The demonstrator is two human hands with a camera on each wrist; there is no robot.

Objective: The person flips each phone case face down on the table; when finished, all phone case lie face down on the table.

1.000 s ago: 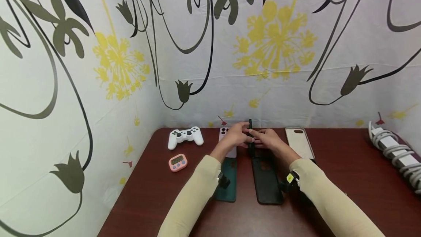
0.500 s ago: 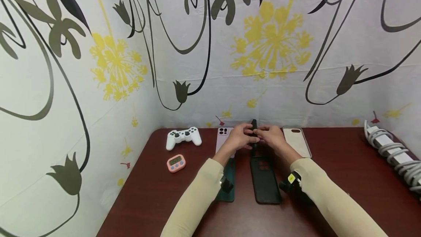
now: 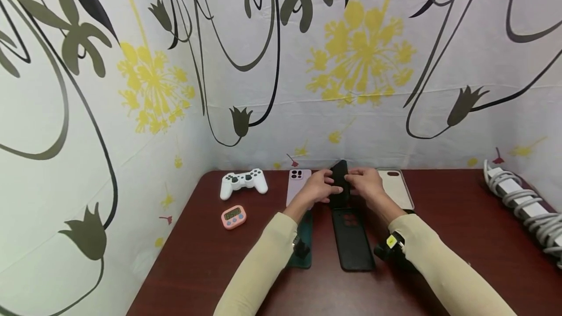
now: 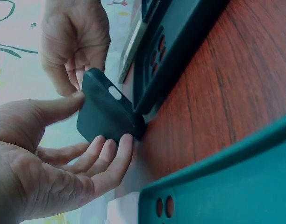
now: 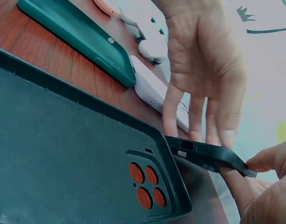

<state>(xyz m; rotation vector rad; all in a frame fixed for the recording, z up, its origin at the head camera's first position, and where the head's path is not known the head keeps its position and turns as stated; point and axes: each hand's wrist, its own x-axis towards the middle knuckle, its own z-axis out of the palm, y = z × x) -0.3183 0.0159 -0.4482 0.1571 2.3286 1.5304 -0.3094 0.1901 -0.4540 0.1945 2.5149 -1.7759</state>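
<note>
A black phone case [image 3: 339, 184] stands tilted on its edge near the back of the table, its flat face turned partly toward the head camera. My left hand [image 3: 317, 188] pinches it from the left; the left wrist view shows the thumb at the upper edge and several fingertips along the opposite side of the case [image 4: 103, 112]. From the other side my right hand [image 3: 368, 184] holds its edge between thumb and fingers [image 5: 239, 186]. Just in front lies a second, larger black phone case [image 3: 354, 245], hollow side up, with camera cutouts [image 5: 145, 179].
A teal phone case [image 3: 305, 250] lies under my left wrist, a lilac one [image 3: 293, 191] behind it. Right of my hands is a cream case [image 3: 398, 191]. A white game controller [image 3: 243, 182] and pink timer [image 3: 233, 217] sit left; a cord-wrapped power strip [image 3: 522, 204] lies far right.
The black case held between both hands has turned from edge-on to showing its broad face. Both hands have shifted slightly; the other things on the table stay in place.
</note>
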